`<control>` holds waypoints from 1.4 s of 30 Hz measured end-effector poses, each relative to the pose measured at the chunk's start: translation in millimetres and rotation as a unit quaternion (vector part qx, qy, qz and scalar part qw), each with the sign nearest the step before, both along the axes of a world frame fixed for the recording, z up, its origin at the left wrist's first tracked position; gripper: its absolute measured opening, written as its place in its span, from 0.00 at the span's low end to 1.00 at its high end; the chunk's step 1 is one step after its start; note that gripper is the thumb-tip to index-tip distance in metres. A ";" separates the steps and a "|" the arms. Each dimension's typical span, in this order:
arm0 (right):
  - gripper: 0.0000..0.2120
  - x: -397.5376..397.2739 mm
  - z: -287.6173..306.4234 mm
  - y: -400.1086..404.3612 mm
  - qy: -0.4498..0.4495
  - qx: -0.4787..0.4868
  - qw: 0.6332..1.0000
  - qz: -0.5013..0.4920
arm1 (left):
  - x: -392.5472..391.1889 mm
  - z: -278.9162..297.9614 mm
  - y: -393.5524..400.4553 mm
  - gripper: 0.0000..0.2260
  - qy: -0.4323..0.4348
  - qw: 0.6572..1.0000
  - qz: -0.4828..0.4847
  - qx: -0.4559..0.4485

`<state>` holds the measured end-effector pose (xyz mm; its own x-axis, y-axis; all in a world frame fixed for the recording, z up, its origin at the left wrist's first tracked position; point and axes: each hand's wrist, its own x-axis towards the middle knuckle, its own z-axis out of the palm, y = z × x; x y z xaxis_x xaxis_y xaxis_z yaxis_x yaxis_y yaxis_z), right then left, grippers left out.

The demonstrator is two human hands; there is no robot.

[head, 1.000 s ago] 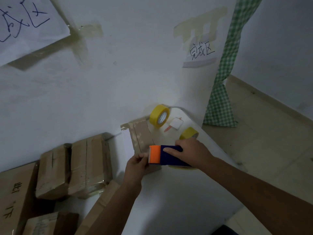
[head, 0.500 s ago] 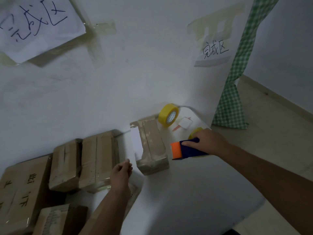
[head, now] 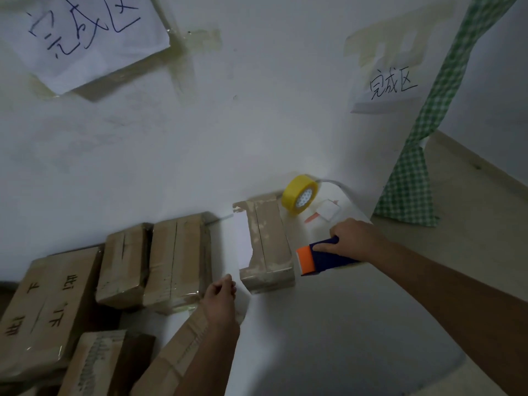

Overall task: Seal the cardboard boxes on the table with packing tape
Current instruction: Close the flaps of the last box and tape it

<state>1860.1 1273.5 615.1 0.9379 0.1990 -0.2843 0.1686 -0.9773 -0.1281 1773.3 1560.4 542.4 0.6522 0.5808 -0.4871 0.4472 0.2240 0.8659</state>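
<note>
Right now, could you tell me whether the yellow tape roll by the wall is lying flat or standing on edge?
Standing on edge: the yellow tape roll rests on its rim, its core hole facing sideways.

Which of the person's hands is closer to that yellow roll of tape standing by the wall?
The right hand: it is just in front of the yellow tape roll, holding the tape dispenser. The left hand is farther off, beyond the small box.
</note>
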 end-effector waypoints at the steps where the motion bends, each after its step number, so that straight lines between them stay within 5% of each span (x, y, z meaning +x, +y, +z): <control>1: 0.32 2.3 -1.5 0.2 0.005 -0.002 1.000 0.002 | 0.2 -2.1 -1.1 0.08 0.002 1.000 0.002 0.000; 13: 0.30 -21.1 -21.1 32.7 0.075 0.034 0.996 -0.022 | 21.7 -9.5 33.5 0.18 0.040 0.989 -0.107 0.091; 21: 0.30 -49.3 -46.7 41.6 0.082 0.054 0.991 -0.097 | 43.5 -12.9 77.1 0.25 0.102 0.964 -0.241 0.041; 33: 0.30 -48.8 -49.7 48.1 0.086 0.057 0.990 -0.094 | 46.7 8.8 87.9 0.15 0.116 0.955 -0.254 0.104; 38: 0.29 -49.3 -48.3 49.4 0.086 0.063 0.990 -0.090 | 52.4 29.7 92.7 0.16 0.148 0.848 -0.399 0.317; 42: 0.28 -49.6 -46.2 49.2 0.084 0.058 0.991 -0.089 | 55.9 54.7 92.2 0.15 0.157 0.694 -0.506 0.487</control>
